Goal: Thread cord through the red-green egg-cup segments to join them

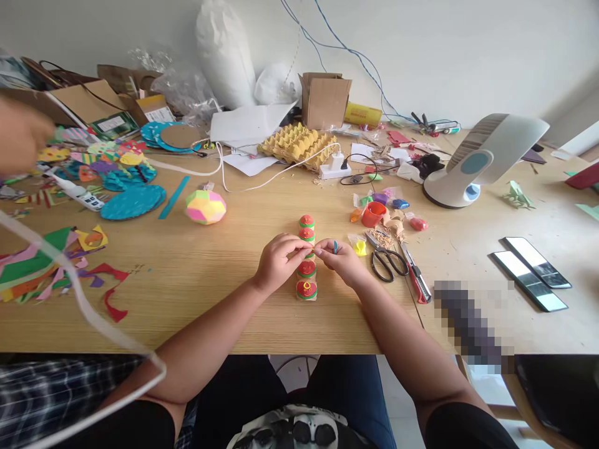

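Note:
My left hand [279, 262] and my right hand [345, 259] meet above a row of small figures, thumbs and forefingers pinched together. Something tiny and yellowish shows at their fingertips, too small to name. A small blue tool [335, 247] sticks up between the fingers of my right hand. Several figures with red faces and green bands stand in a line on the table; the nearest figure [307, 290] carries a yellow drop-shaped loop. The farthest figure [306, 221] has an orange-red top. My hands partly hide those in the middle.
Right of my hands lie black-handled scissors [389, 255], a red utility knife [416, 274], yellow clay [360, 248] and a red ring [373, 214]. A white fan [482, 162] stands farther right. Left are a faceted ball [206, 207] and paper scraps; another person's blurred hand [23, 134] hovers there.

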Demonstrator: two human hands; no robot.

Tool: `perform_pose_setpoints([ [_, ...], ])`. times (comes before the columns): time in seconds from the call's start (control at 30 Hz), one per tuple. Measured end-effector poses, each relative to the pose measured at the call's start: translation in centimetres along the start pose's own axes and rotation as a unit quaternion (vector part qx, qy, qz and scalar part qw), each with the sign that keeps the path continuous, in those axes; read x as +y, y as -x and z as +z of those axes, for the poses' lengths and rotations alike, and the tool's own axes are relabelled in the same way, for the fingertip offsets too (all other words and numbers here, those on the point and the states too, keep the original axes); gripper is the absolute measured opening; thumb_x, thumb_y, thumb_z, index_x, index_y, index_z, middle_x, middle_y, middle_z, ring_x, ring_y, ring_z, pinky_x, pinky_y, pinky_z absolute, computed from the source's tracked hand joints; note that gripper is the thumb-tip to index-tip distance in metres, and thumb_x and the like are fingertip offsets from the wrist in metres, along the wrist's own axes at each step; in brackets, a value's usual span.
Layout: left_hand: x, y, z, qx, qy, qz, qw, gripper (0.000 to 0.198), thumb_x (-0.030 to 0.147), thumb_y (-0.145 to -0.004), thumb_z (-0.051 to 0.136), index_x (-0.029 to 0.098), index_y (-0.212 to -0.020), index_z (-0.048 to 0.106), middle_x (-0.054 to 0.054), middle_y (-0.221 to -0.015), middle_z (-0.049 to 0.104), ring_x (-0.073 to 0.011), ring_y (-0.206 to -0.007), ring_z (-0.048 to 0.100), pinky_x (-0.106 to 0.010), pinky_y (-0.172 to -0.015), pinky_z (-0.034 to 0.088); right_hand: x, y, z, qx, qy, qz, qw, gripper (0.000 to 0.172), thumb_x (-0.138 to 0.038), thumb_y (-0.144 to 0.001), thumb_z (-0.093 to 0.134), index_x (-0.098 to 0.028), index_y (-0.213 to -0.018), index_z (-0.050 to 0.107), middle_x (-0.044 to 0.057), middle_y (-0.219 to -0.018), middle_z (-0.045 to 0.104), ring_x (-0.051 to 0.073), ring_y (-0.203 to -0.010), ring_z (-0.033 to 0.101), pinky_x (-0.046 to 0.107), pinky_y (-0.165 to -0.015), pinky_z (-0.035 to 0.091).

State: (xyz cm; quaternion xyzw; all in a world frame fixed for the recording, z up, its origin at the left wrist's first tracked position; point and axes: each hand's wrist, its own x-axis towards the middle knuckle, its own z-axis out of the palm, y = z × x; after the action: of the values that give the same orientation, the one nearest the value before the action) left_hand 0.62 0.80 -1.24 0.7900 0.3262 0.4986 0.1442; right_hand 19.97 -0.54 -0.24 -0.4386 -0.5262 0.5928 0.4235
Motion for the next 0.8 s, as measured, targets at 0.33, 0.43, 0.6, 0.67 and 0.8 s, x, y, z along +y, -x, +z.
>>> perform_pose_setpoints([
  [0.33,0.08,-0.12,-0.13,-0.005,0.001,0.0,1.0,0.011,0.028,-0.095,0.066,0.021,-0.092,0.073,-0.004,-0.089,0.076,-0.0158,-0.083,0.067,-0.031,-0.078,0.053,0.12,0.04,-0.14,0.002,0.02,0.002,1.0,0.048,-0.064,-0.076,0.074,-0.017,-0.082,0.067,-0.008,-0.052,0.037,0.007,-0.05,0.027,0.026,-0.049,0.019],
  [0.43,-0.09,0.01,-0.06,-0.008,-0.005,-0.005,1.0,0.011,0.03,-0.095,0.067,0.022,-0.094,0.074,-0.004,-0.09,0.076,-0.0161,-0.082,0.067,-0.031,-0.077,0.054,0.07,0.03,-0.13,0.005,0.017,0.0,1.0,0.047,-0.061,-0.073,0.078,-0.017,-0.083,0.067,-0.008,-0.054,0.04,0.007,-0.051,0.028,0.026,-0.05,0.02],
  [0.6,-0.21,0.14,0.07,-0.008,-0.003,-0.01,1.0,0.01,0.028,-0.095,0.067,0.023,-0.1,0.074,-0.004,-0.095,0.076,-0.0166,-0.088,0.069,-0.032,-0.081,0.056,0.21,-0.01,-0.27,0.005,0.024,0.007,1.0,0.048,-0.065,-0.077,0.072,-0.017,-0.08,0.065,-0.009,-0.052,0.035,0.007,-0.049,0.026,0.026,-0.049,0.017],
  [0.67,-0.16,0.12,0.1,-0.007,0.0,-0.015,1.0,0.014,0.029,-0.093,0.069,0.023,-0.105,0.073,-0.005,-0.097,0.076,-0.0176,-0.091,0.07,-0.032,-0.082,0.056,0.18,0.01,-0.27,0.003,0.024,0.005,1.0,0.048,-0.065,-0.077,0.072,-0.017,-0.079,0.064,-0.009,-0.052,0.036,0.008,-0.05,0.026,0.026,-0.049,0.018],
  [0.8,-0.18,0.17,0.14,-0.021,0.01,-0.034,0.999,0.025,0.034,-0.089,0.075,0.024,-0.111,0.073,-0.006,-0.104,0.076,-0.0194,-0.093,0.071,-0.033,-0.079,0.057,-0.01,0.03,-0.21,0.003,0.016,0.004,1.0,0.048,-0.064,-0.075,0.074,-0.018,-0.079,0.064,-0.008,-0.053,0.037,0.008,-0.051,0.026,0.026,-0.05,0.018],
])
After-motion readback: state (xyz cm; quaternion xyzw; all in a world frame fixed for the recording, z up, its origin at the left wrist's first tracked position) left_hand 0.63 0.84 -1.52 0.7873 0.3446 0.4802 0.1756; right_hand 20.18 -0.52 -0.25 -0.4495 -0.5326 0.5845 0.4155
